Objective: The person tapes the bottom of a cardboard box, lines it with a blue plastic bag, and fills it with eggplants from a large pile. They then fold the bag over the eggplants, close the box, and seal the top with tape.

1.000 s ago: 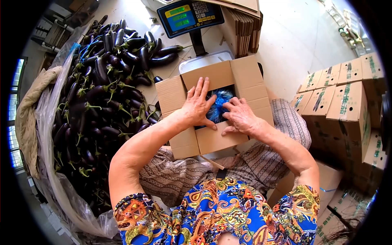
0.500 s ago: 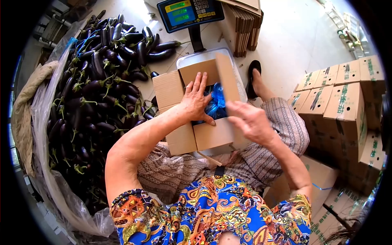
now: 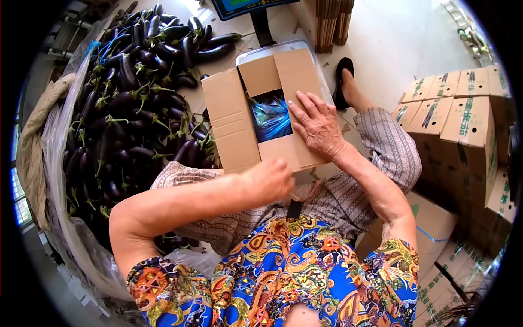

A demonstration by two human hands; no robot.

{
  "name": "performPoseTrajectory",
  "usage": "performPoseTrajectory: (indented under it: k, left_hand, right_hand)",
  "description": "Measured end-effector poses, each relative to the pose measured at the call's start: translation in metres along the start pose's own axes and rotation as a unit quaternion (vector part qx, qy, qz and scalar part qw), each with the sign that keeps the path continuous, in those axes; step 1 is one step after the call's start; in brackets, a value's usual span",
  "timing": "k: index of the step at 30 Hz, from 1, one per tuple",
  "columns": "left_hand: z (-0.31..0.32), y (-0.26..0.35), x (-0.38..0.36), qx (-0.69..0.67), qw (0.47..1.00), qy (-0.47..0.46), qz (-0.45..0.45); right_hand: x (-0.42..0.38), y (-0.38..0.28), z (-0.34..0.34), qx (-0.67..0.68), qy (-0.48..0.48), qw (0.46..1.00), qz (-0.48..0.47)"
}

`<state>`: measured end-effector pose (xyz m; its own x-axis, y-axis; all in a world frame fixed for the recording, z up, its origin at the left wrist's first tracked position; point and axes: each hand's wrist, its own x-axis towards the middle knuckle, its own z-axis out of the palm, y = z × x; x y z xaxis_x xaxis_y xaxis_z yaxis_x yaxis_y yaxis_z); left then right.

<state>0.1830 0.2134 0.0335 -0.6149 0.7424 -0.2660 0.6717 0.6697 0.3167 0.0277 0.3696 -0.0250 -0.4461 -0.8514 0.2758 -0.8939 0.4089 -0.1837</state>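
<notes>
- Box (image 3: 256,141): cardboard, resting on the tray of the scale (image 3: 261,52) and on the person's lap; long axis runs from the lap away toward the scale post, tilted slightly to the upper right of the view.
- Left flap (image 3: 229,122): folded outward, lying flat and open toward the pile of eggplants (image 3: 136,109).
- Right flap (image 3: 297,82): folded inward over the opening, covering the right part of it.
- Far end flap (image 3: 260,75): folded in beside the right flap, at the scale end.
- Blue bag (image 3: 271,117): visible through the uncovered gap in the box; contents under it cannot be told.
- Right hand (image 3: 317,126): laid flat, palm down, on the right flap; fingers spread apart and pointing toward the far left, fingertips at the flap edge next to the blue bag. It grips nothing.
- Left hand (image 3: 271,180): at the near end of the box, just above the lap; blurred, fingers curled inward. Whether it grips anything cannot be told.
- Eggplants: heaped on plastic sheeting (image 3: 71,218) to the person's left, touching the left side of the box.
- Stacked cartons (image 3: 463,120): to the person's right, well apart from the box.
- Foot in a dark sandal (image 3: 344,82): on the floor just right of the scale.
</notes>
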Motion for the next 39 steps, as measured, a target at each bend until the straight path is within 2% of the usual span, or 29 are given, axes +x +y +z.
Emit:
performPoseTrajectory:
  k: [1, 4, 7, 8, 9, 11, 12, 13, 15, 17, 18, 19, 21, 22, 23, 25, 26, 27, 28, 29, 31, 34, 37, 39]
  left_hand:
    - [0.003, 0.012, -0.002, 0.047, 0.999, 0.011, 0.007]
    - [0.006, 0.021, 0.005, 0.106, 0.993, -0.050, 0.005]
    - [0.025, 0.050, 0.004, -0.116, 0.988, -0.079, 0.071]
    - [0.010, 0.058, 0.005, -0.136, 0.980, -0.117, 0.086]
    - [-0.005, 0.058, 0.003, -0.152, 0.978, -0.140, 0.031]
    - [-0.029, 0.020, -0.014, -0.221, 0.968, 0.052, -0.105]
    - [-0.029, -0.005, -0.022, -0.164, 0.953, 0.135, -0.217]
    - [-0.024, -0.033, -0.032, -0.103, 0.917, 0.216, -0.320]
    - [-0.012, -0.092, -0.072, -0.190, 0.827, 0.284, -0.445]
    - [-0.028, -0.109, -0.090, -0.389, 0.689, 0.190, -0.581]
    - [-0.033, -0.116, -0.090, -0.541, 0.604, 0.153, -0.565]
    - [0.014, -0.139, -0.101, -0.699, 0.529, 0.199, -0.438]
    - [-0.010, -0.126, -0.078, -0.582, 0.598, 0.268, -0.482]
    - [-0.020, -0.129, -0.075, -0.606, 0.601, 0.330, -0.403]
    - [-0.061, -0.121, -0.063, -0.587, 0.648, 0.316, -0.368]
    - [-0.109, -0.105, -0.017, -0.442, 0.744, 0.179, -0.468]
    - [-0.078, -0.122, -0.006, -0.276, 0.858, 0.180, -0.394]
    - [-0.051, -0.139, 0.007, -0.088, 0.934, 0.170, -0.300]
    - [-0.071, -0.124, 0.016, -0.161, 0.902, 0.186, -0.356]
    - [-0.063, -0.124, 0.022, -0.153, 0.897, 0.166, -0.379]
    - [-0.047, -0.124, 0.023, -0.057, 0.908, 0.220, -0.351]
    - [-0.019, -0.149, 0.025, -0.075, 0.894, 0.251, -0.364]
    - [-0.015, -0.161, 0.030, -0.032, 0.912, 0.203, -0.354]
    - [-0.008, -0.171, 0.032, -0.015, 0.907, 0.238, -0.348]
  right_hand:
    - [0.000, 0.001, 0.000, 0.002, 0.007, 1.000, -0.002]
    - [-0.001, 0.001, 0.002, 0.007, 0.020, 1.000, -0.001]
    - [-0.003, 0.001, 0.002, 0.011, 0.017, 1.000, 0.012]
    - [-0.004, 0.002, 0.003, 0.015, 0.020, 1.000, 0.020]
    - [-0.003, 0.002, 0.005, 0.019, 0.024, 0.999, 0.027]
    - [-0.005, 0.002, 0.009, 0.022, 0.032, 0.998, 0.039]
    - [-0.007, 0.002, 0.010, 0.022, 0.038, 0.998, 0.050]
    - [-0.007, 0.002, 0.011, 0.035, 0.031, 0.997, 0.064]
    - [-0.007, 0.004, 0.010, 0.056, 0.017, 0.995, 0.086]
    - [-0.007, 0.005, 0.011, 0.079, 0.023, 0.992, 0.094]
    - [-0.007, 0.005, 0.010, 0.093, 0.026, 0.990, 0.105]
    - [-0.007, 0.006, 0.009, 0.107, 0.029, 0.987, 0.119]
    - [-0.007, 0.010, 0.011, 0.123, 0.038, 0.982, 0.135]
    - [-0.009, 0.012, 0.014, 0.152, 0.050, 0.976, 0.150]
    - [-0.009, 0.012, 0.017, 0.181, 0.061, 0.968, 0.161]
    - [-0.008, 0.006, 0.018, 0.177, 0.058, 0.968, 0.167]
    - [-0.006, 0.006, 0.017, 0.180, 0.060, 0.968, 0.162]
    - [-0.004, 0.007, 0.016, 0.182, 0.069, 0.967, 0.162]
    - [-0.004, 0.008, 0.016, 0.167, 0.065, 0.970, 0.166]
    - [-0.002, 0.009, 0.016, 0.169, 0.066, 0.969, 0.170]
    - [-0.003, 0.005, 0.013, 0.178, 0.060, 0.965, 0.182]
    - [0.001, 0.002, 0.011, 0.184, 0.061, 0.963, 0.189]
    - [0.003, 0.005, 0.010, 0.191, 0.057, 0.962, 0.187]
    - [0.004, 0.005, 0.009, 0.193, 0.046, 0.961, 0.192]
